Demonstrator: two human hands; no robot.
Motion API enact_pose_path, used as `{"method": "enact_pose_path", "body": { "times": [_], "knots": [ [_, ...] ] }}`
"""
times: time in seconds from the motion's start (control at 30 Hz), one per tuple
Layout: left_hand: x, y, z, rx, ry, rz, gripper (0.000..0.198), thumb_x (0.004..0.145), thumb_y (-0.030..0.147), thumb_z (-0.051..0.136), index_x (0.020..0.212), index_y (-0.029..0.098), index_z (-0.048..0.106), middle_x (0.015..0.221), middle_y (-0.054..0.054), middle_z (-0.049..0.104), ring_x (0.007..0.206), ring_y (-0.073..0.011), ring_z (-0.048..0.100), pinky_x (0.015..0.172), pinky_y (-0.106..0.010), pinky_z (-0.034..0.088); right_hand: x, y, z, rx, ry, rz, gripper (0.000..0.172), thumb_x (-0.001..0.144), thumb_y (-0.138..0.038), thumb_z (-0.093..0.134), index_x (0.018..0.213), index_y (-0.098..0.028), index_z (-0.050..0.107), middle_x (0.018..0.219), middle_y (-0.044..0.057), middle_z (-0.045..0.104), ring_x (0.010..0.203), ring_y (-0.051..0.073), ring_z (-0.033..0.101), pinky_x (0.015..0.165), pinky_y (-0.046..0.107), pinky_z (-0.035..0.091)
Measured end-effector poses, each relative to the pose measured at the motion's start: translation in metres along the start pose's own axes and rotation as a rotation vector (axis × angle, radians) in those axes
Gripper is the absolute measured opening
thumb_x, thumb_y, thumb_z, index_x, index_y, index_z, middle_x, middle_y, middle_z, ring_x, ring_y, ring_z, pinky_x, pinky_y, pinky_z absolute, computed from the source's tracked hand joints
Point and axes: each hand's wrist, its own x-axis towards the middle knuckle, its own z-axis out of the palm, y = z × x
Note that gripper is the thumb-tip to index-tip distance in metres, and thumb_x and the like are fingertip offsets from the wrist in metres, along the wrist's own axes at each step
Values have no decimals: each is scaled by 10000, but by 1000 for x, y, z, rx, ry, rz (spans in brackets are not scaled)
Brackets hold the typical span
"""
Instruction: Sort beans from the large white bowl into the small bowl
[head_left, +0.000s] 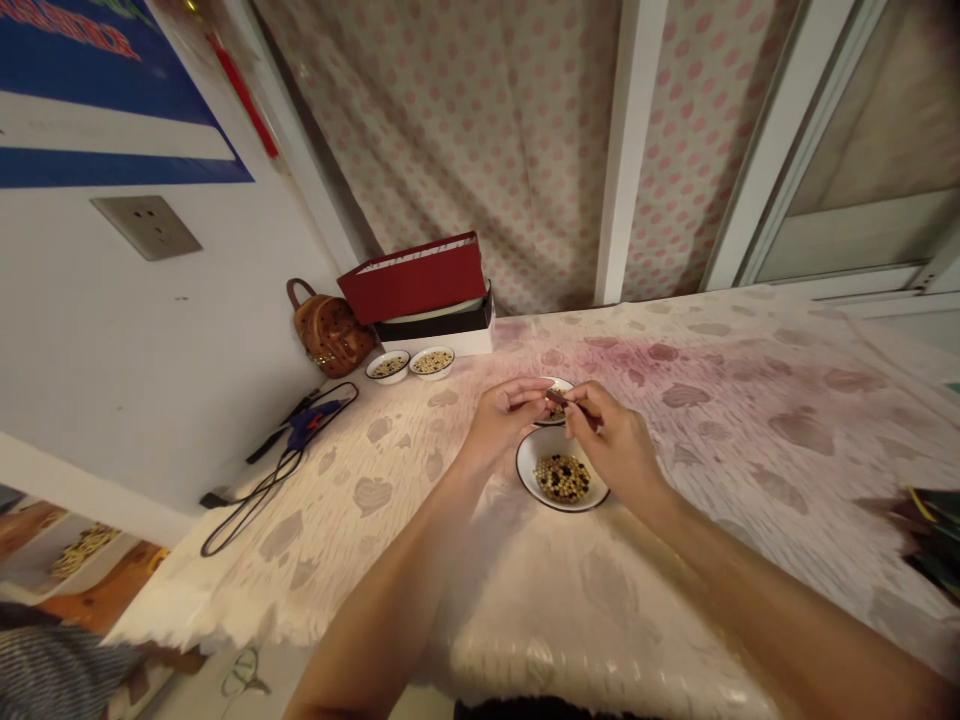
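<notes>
A white bowl (541, 452) with a dark rim holds mixed yellow and dark beans in the middle of the table. Behind it sits a smaller white bowl (564, 385), mostly hidden by my fingers. My left hand (504, 417) and my right hand (611, 440) meet above the far edge of the bean bowl. Both are pinched on a small dark reddish-brown object (556, 398) held between their fingertips; I cannot make out what it is.
Two small white bowls (410, 364) of beans stand at the back left, before a red and black box (427, 295) and a brown bag (330, 330). A blue tool with a black cable (300, 430) lies at the left. The table carries a patterned cloth (750, 420).
</notes>
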Motion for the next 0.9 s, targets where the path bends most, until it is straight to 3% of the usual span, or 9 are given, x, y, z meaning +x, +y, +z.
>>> {"method": "enact_pose_path", "body": {
  "times": [0.6,0.9],
  "knots": [
    [-1,-1,1,-10,-24,-17,372,741,253,859,1089,164,761,955,-63,763,902,-184,720,903,-352,545,1,1,-1,-32,9,-38,139,952,-347,505,943,-254,608,695,-8,692,579,180,611,596,290,401],
    [1,-3,2,-56,-11,-22,391,694,234,886,1060,156,770,901,-44,754,842,-151,711,851,-301,540,2,2,0,-58,10,-39,141,943,-352,508,961,-258,611,689,-7,692,569,187,610,595,296,411]
  ]
}}
